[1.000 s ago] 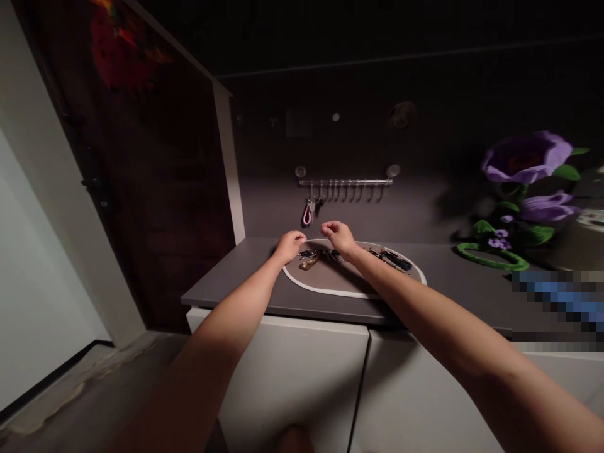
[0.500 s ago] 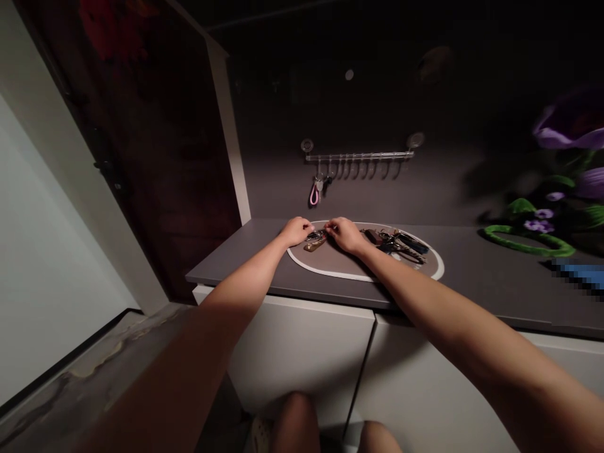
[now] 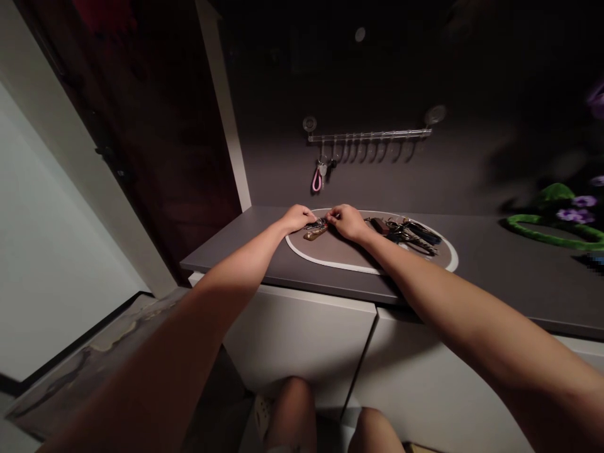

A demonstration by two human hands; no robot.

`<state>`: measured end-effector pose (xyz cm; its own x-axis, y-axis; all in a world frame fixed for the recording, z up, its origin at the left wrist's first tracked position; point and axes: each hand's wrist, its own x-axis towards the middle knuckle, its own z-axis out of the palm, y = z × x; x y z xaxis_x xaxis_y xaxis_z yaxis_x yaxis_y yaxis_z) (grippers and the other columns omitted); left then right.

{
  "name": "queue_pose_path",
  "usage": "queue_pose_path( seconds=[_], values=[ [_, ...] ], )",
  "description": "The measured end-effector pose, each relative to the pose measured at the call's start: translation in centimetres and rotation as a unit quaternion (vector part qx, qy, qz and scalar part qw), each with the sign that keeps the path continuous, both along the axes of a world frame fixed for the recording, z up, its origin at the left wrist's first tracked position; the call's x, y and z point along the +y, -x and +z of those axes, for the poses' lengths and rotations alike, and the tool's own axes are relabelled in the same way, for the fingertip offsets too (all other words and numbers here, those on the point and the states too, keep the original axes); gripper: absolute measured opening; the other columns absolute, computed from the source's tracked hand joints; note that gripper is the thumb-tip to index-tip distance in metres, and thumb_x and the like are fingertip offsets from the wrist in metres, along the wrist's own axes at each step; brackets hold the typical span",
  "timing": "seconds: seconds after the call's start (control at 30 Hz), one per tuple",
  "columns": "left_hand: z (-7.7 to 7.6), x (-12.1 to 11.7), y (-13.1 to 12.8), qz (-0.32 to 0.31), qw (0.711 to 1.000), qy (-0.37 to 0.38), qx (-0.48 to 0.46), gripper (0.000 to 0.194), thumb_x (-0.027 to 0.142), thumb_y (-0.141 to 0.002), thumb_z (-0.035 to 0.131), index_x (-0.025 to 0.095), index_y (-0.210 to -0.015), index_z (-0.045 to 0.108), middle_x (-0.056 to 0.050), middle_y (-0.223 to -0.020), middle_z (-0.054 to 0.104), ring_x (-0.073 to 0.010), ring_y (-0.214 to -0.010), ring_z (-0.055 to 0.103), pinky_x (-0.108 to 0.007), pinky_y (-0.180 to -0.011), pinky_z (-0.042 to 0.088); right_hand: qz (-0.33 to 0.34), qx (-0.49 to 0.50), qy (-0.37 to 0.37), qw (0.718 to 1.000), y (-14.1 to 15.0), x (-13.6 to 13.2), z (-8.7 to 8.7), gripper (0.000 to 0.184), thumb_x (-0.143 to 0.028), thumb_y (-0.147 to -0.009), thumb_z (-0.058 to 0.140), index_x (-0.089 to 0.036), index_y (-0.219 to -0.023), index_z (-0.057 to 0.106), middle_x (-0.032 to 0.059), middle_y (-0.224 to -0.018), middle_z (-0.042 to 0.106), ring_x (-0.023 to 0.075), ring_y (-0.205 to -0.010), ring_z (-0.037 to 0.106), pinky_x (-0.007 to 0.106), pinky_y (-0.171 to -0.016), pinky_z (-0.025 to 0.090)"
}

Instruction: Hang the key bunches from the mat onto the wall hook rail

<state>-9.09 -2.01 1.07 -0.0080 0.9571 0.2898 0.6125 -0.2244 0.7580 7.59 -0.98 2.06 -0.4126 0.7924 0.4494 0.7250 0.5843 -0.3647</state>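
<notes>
Two bare hands are held low over an oval mat [image 3: 340, 257] with a white rim, laid on a dark grey countertop [image 3: 226, 246]. The left hand [image 3: 298, 218] is placed at the mat's left end, its fingers bent down at a small bunch of keys [image 3: 319, 224]; whether they are closed on it cannot be told. The right hand [image 3: 348, 221] is set on the other side of the same bunch, with thumb and fingertips brought near each other; whether anything is pinched there cannot be made out. A brown key fob [image 3: 312, 236] is seen lying just in front of the bunch.

A larger pile of keys [image 3: 413, 238] is spread on the mat's right part, with a dark brown block [image 3: 379, 226] at its left edge. On the wall behind, a clear hook rail [image 3: 370, 135] is mounted, and a pink looped key strap [image 3: 316, 180] is hung near its left end. Farther right, a fuzzy green ring [image 3: 542, 235] is laid on the countertop near small purple flowers [image 3: 576, 215].
</notes>
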Motion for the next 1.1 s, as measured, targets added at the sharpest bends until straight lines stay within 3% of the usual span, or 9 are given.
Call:
queue_pose_path(
  seconds=[0.2,0.5,0.87,1.1],
  values=[
    [0.2,-0.3,-0.1,-0.018,0.999,-0.003,-0.047,0.006,0.011,-0.064,0.061,0.01,-0.064,0.067,-0.001,-0.06,0.063,-0.0089,-0.057,0.051,-0.023,-0.062,0.039,-0.002,0.009,0.006,1.0,0.0,0.0,0.0,0.017,-0.023,-0.077,0.054,-0.016,-0.081,0.069,0.0075,-0.085,0.068,0.0154,-0.077,0.059,0.023,-0.071,0.039],
    [0.4,0.0,0.0,-0.049,0.987,-0.018,-0.151,0.006,0.015,-0.064,0.063,0.01,-0.066,0.064,-0.001,-0.061,0.061,-0.0088,-0.059,0.051,-0.025,-0.067,0.039,0.005,0.022,0.008,1.0,0.0,0.1,-0.1,0.017,-0.023,-0.077,0.054,-0.016,-0.079,0.069,0.007,-0.078,0.068,0.0148,-0.071,0.059,0.023,-0.07,0.04],
    [0.9,-0.1,-0.1,-0.109,0.943,-0.002,-0.316,0.013,0.018,-0.066,0.068,0.011,-0.072,0.06,0.0,-0.066,0.058,-0.0056,-0.056,0.05,-0.02,-0.057,0.037,0.021,0.097,0.008,0.995,0.0,-0.1,0.0,0.014,-0.023,-0.075,0.056,-0.016,-0.081,0.066,0.0057,-0.083,0.067,0.0137,-0.073,0.058,0.024,-0.073,0.041],
    [1.1,-0.6,-0.4,-0.16,0.905,0.016,-0.393,0.017,0.018,-0.067,0.069,0.011,-0.074,0.056,0.002,-0.066,0.054,-0.0053,-0.061,0.051,-0.021,-0.064,0.042,0.076,0.201,0.013,0.977,0.2,-0.3,0.1,0.02,-0.028,-0.077,0.051,-0.015,-0.083,0.065,0.0042,-0.081,0.065,0.0121,-0.071,0.054,0.025,-0.072,0.041]
  ],
)
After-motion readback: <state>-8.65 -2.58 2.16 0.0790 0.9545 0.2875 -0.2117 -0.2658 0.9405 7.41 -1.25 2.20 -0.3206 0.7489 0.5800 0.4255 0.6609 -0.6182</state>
